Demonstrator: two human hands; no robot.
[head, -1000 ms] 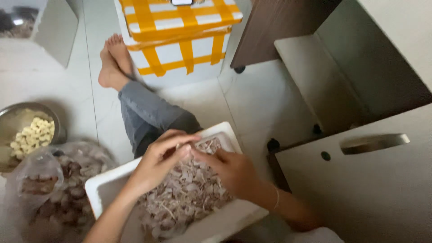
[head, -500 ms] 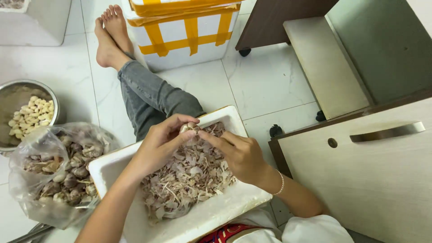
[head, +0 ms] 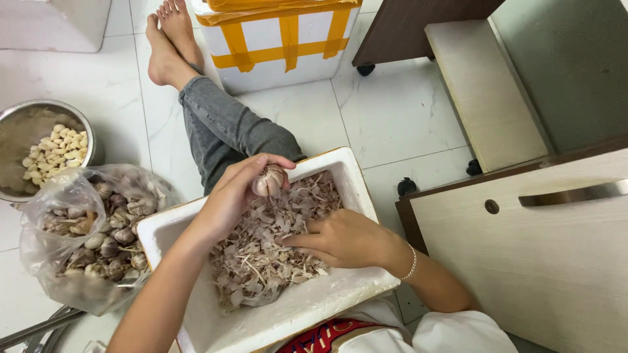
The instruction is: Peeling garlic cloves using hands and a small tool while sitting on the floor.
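My left hand (head: 237, 188) holds a garlic bulb (head: 270, 180) above the far edge of a white foam box (head: 362, 204) that rests on my lap. The box is full of papery garlic skins (head: 258, 252). My right hand (head: 340, 238) lies on the skins in the middle of the box, fingers curled and pointing left; whether it pinches anything I cannot tell. A clear plastic bag of unpeeled garlic bulbs (head: 85, 232) sits on the floor left of the box. Beyond it stands a metal bowl (head: 18, 124) with peeled cloves (head: 55, 145).
My outstretched leg in grey jeans (head: 222, 127) runs up to bare feet (head: 169, 36) on the white tiled floor. A white foam box with orange tape (head: 281, 42) stands at the top. A wheeled wooden cabinet with a metal handle (head: 549, 222) fills the right.
My hands have parted. The left one has lifted a garlic bulb toward the box's far edge, and the right one has dropped onto the skins. The view has shifted slightly downward.
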